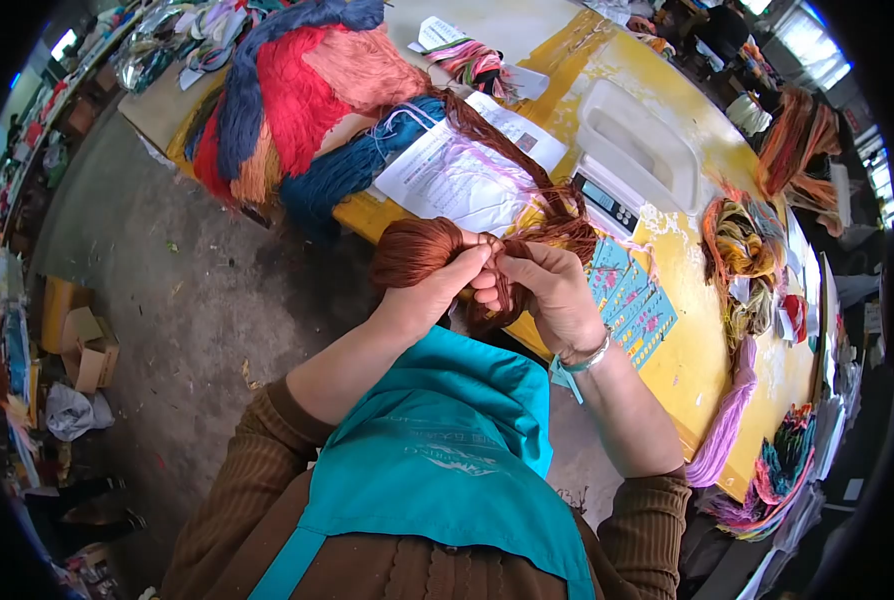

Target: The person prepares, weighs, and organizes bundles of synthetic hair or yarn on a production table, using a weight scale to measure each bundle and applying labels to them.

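A thick bundle of reddish-brown thread (414, 253) is held in front of the teal apron, near the table's front edge. My left hand (445, 278) is closed round its narrow part, with the rounded end bulging out to the left. The fingertips of my right hand (550, 287) pinch the strands just beside my left thumb, and a bracelet circles that wrist. More brown thread hangs below the fingers. Behind my hands, a long dark brown skein (507, 150) lies across printed papers (422, 178) on the yellow table (692, 290).
Red, blue and peach skeins (302, 95) drape over the table's left edge. A digital scale (607, 200) with a white tray (639, 145) stands at the back. Blue-green printed cards (632, 305), a lilac skein (729, 420) and mixed skeins (745, 240) lie to the right. Cardboard boxes (87, 350) are on the floor, left.
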A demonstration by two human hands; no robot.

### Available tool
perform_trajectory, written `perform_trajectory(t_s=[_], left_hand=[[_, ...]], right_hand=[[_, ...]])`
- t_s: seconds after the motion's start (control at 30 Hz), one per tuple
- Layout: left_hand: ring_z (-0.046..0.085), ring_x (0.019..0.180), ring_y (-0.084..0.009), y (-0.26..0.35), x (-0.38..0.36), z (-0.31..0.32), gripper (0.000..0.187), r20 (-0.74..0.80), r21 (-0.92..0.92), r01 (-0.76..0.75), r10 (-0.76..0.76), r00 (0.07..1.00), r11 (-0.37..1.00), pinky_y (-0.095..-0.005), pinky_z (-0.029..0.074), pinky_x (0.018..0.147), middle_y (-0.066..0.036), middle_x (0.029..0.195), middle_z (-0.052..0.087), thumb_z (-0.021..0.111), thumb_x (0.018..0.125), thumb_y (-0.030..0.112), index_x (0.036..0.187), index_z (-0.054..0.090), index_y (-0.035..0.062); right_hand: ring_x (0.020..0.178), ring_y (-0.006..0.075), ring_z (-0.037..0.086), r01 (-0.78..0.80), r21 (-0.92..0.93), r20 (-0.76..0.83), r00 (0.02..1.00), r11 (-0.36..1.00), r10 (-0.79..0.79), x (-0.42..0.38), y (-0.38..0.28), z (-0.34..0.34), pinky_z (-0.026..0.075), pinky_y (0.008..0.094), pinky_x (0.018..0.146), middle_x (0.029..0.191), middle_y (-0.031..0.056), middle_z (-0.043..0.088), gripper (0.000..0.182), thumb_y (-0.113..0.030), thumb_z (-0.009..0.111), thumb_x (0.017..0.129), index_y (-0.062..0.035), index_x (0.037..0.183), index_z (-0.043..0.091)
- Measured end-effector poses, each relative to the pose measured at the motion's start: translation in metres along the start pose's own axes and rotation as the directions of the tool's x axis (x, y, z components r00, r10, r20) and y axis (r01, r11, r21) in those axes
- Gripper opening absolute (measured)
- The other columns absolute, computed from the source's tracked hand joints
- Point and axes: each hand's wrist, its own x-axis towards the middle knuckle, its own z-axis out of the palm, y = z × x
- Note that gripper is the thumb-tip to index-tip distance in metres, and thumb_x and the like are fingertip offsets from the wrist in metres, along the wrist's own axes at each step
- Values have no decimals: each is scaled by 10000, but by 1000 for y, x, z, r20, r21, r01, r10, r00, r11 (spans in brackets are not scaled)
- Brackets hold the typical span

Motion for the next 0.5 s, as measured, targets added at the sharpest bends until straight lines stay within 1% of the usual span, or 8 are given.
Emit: perform_trajectory(t_s=[0.1,0.13,0.23,0.27,0.3,0.37,0.47,0.5], left_hand=[[610,724,-156,6,3,0,107,11,-244,37,-35,999,969,-299,525,674,-125,889,640,525,957,58,958,591,-26],[625,799,-190,5,5,-3,101,15,-219,-25,29,999,975,-342,524,766,-124,895,645,537,934,75,915,578,-15],[601,957,-245,12,5,-9,104,-55,-640,97,-171,984,762,-383,423,960,-77,838,623,533,898,139,880,563,41],[588,860,-201,7,7,-28,82,172,-764,157,-37,984,626,-349,437,879,-31,751,565,523,903,135,890,560,62],[537,699,-137,16,5,-39,69,197,-809,179,-29,980,560,-313,444,735,19,677,478,518,912,133,890,543,73],[407,518,-58,41,-5,-61,141,312,-894,277,45,949,352,-249,403,567,52,594,353,493,954,162,833,489,90],[348,438,-61,73,-37,-113,270,149,-929,44,262,954,368,-191,396,379,13,576,337,398,1009,180,760,427,81],[349,430,-58,77,-48,-142,300,156,-932,35,313,937,361,-188,381,367,14,573,343,369,1022,178,737,401,90]], right_hand=[[805,169,682,108,124,-38,994,986,-104,4,1,-3,548,272,699,910,137,706,185,-64,540,922,51,1018,648],[819,169,677,150,142,-32,989,978,-147,9,0,-6,536,265,706,924,136,707,192,-60,525,916,49,1013,651],[816,230,664,157,326,-68,987,932,-143,11,-15,-12,523,328,736,868,119,689,229,-170,484,930,20,968,605],[773,246,658,189,346,-38,981,919,-188,14,-24,-18,523,353,730,774,96,652,235,-216,486,929,1,951,573],[683,195,602,215,282,-92,976,935,-197,14,-42,-24,498,311,674,727,39,608,192,-204,465,955,-38,940,559],[479,55,253,278,388,-10,955,879,-298,14,-90,-40,258,203,439,583,-69,265,168,-191,470,979,-42,941,537],[471,50,245,670,-36,-11,741,741,-671,-5,-209,-63,200,215,433,578,-74,257,159,-152,476,978,-38,908,562],[489,49,258,687,-5,41,726,727,-686,-14,-239,-70,203,217,450,601,-65,266,127,-98,462,979,-11,956,552]])
